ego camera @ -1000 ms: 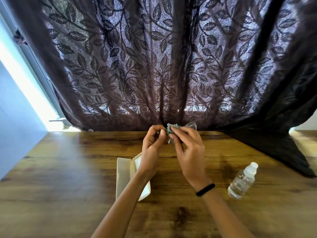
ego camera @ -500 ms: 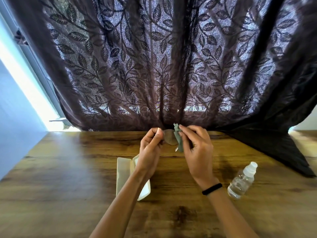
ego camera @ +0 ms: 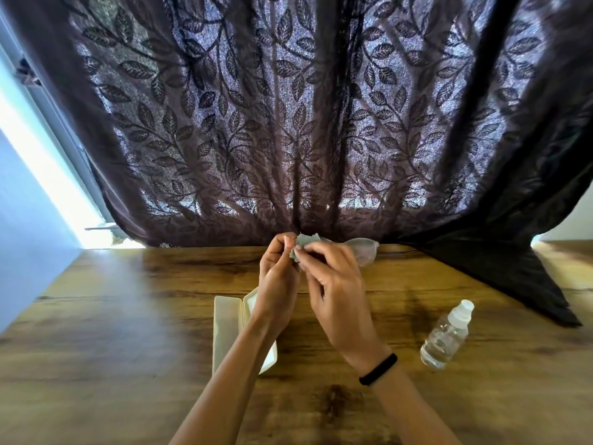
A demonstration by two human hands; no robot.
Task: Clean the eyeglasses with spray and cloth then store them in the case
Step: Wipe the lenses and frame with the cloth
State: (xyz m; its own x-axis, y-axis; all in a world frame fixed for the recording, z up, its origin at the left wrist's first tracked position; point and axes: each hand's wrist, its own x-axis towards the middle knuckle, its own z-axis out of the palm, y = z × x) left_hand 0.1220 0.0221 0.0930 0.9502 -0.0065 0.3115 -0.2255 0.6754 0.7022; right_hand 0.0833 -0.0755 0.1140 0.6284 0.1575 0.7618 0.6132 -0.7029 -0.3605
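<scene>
Both hands are raised together above the wooden table (ego camera: 128, 316). My left hand (ego camera: 277, 277) pinches one side of the eyeglasses, whose clear right lens (ego camera: 364, 250) sticks out past my right hand. My right hand (ego camera: 337, 290) presses a small pale green cloth (ego camera: 305, 244) against the left lens, which the cloth and fingers hide. An open cream case (ego camera: 227, 329) lies on the table under my left forearm. A small clear spray bottle (ego camera: 447, 335) with a white cap lies to the right of my right wrist.
A dark leaf-patterned curtain (ego camera: 288, 123) hangs along the table's far edge and drapes onto the far right corner of the table. A blue wall (ego camera: 22, 220) runs down the left side.
The right hand with the cloth has moved left over the lens near my left hand; the other lens now shows to the right. The hands sit closer together.
</scene>
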